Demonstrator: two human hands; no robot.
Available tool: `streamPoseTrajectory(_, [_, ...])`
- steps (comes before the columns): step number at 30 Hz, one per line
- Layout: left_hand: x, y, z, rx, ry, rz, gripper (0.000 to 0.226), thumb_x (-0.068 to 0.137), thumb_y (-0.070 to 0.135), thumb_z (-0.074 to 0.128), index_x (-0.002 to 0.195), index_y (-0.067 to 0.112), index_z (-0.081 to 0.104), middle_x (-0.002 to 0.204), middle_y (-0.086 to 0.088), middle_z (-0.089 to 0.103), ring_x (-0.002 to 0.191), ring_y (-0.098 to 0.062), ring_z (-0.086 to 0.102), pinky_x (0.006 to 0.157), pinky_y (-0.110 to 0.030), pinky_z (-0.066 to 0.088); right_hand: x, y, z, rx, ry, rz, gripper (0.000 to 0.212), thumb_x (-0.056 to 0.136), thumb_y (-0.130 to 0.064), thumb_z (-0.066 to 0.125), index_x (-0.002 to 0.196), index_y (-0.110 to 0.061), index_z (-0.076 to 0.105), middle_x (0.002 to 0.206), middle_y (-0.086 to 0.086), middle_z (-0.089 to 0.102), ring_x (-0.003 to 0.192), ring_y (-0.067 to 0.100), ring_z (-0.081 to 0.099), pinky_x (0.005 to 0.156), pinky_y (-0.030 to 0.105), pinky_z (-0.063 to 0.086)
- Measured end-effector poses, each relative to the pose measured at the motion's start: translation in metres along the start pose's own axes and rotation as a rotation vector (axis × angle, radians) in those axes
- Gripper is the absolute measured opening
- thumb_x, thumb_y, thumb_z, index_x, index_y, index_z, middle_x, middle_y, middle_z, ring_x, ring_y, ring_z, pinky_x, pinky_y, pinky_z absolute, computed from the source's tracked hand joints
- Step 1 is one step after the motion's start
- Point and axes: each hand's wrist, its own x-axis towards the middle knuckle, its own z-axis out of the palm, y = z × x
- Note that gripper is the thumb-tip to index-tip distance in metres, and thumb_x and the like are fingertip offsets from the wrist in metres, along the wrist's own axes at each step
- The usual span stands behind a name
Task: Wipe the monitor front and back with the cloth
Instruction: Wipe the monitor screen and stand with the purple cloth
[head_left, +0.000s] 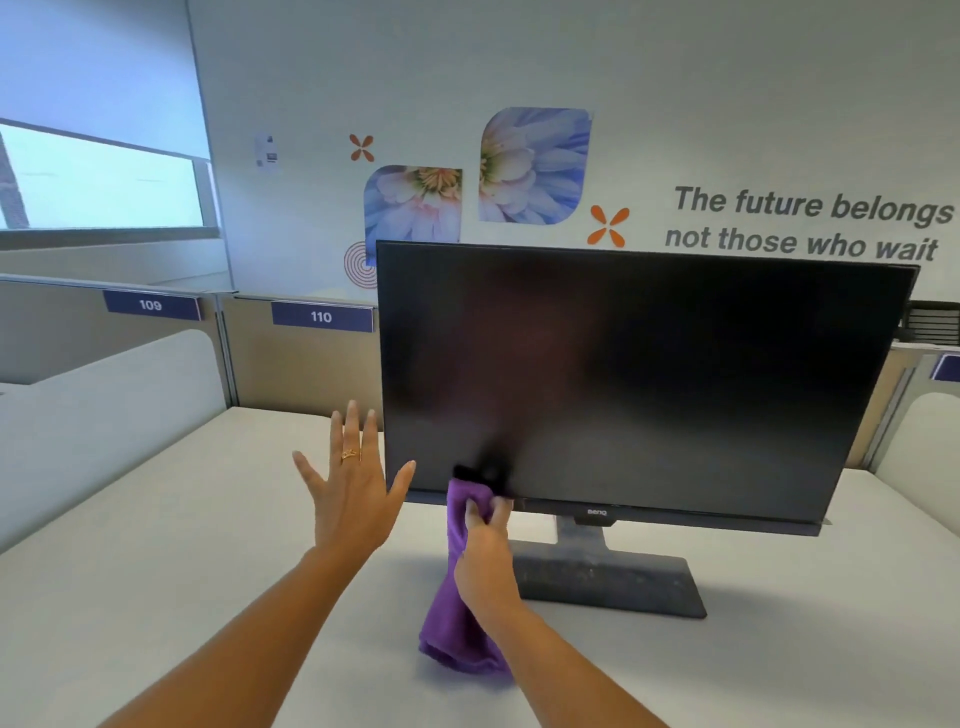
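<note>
Monitor (649, 374): upright on the desk (156, 597).
Cloth (452, 623): gripped by the right hand (485, 561) at the screen's bottom edge.
Left hand (353, 499): spread beside the monitor's edge.
Advice: monitor to be steadied, strokes kept even.

Bright, even indoor light fills the scene, cool in tone. The window (98, 176) at upper left is washed out to pale blue-white and tints the wall beside it bluish. Shadows on the worktop (156, 571) are soft: one spreads around the stand base (608, 582) of the monitor (623, 374), and a small one lies under the hanging purple cloth (452, 623). The dark screen shows no hard glare, only a dim, blurred reddish reflection left of centre and a dark smudge just above the cloth. Wide-angle distortion bends the partition tops (104, 283) and tilts the wall lettering (810, 223) near the right edge. Detail is slightly soft throughout.
</note>
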Motion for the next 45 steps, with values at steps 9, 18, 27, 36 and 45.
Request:
streamPoseTrajectory(9, [-0.076, -0.062, 0.050, -0.016, -0.220, -0.216, 0.115, 0.061, 0.078, -0.028, 0.146, 0.016, 0.020, 0.154, -0.006, 0.007, 0.142, -0.027, 0.004, 0.106, -0.064, 0.001, 0.004, -0.026, 0.025, -0.419, -0.294, -0.182, 0.070, 0.089, 0.003, 0.053, 0.147, -0.013, 0.018, 0.155, 0.003, 0.010, 0.139, 0.026, 0.023, 0.112, 0.036, 0.025])
streamPoseTrajectory(18, [-0.113, -0.026, 0.066, -0.015, -0.457, -0.164, 0.088, 0.078, 0.072, -0.012, 0.148, 0.019, -0.005, 0.155, 0.000, -0.014, 0.143, -0.018, -0.013, 0.109, -0.060, -0.003, -0.014, 0.012, -0.005, -0.711, -0.314, 0.044, 0.056, 0.088, -0.003, 0.057, 0.139, -0.003, 0.034, 0.146, 0.015, 0.024, 0.130, 0.030, 0.032, 0.103, 0.036, 0.039])
streamPoseTrajectory(27, [-0.129, -0.018, 0.073, 0.034, -0.574, -0.150, 0.066, 0.096, 0.053, 0.014, 0.148, 0.017, -0.003, 0.157, 0.000, -0.008, 0.144, -0.016, -0.010, 0.110, -0.058, -0.001, -0.022, 0.050, 0.009, -0.550, -0.445, 0.098, 0.059, 0.095, -0.056, 0.024, 0.148, -0.034, 0.007, 0.155, -0.003, -0.017, 0.141, 0.033, -0.017, 0.104, 0.069, 0.004])
streamPoseTrajectory(36, [-0.129, -0.018, 0.071, -0.001, -0.577, -0.163, 0.066, 0.096, 0.053, 0.014, 0.149, 0.016, 0.000, 0.157, 0.001, -0.001, 0.144, -0.015, -0.007, 0.110, -0.058, -0.002, -0.024, 0.060, 0.000, -0.624, -0.350, 0.036, 0.047, 0.101, -0.028, 0.027, 0.147, -0.028, 0.018, 0.157, -0.002, 0.009, 0.140, 0.030, 0.015, 0.104, 0.048, 0.034])
streamPoseTrajectory(45, [-0.130, -0.016, 0.071, 0.002, -0.584, -0.151, 0.068, 0.094, 0.055, 0.012, 0.149, 0.017, 0.001, 0.157, 0.000, 0.000, 0.144, -0.017, -0.007, 0.109, -0.060, -0.003, -0.043, 0.094, -0.050, -0.736, -0.221, 0.338, 0.047, 0.096, -0.026, 0.043, 0.140, -0.014, 0.031, 0.146, 0.009, 0.032, 0.132, 0.030, 0.030, 0.099, 0.038, 0.041])
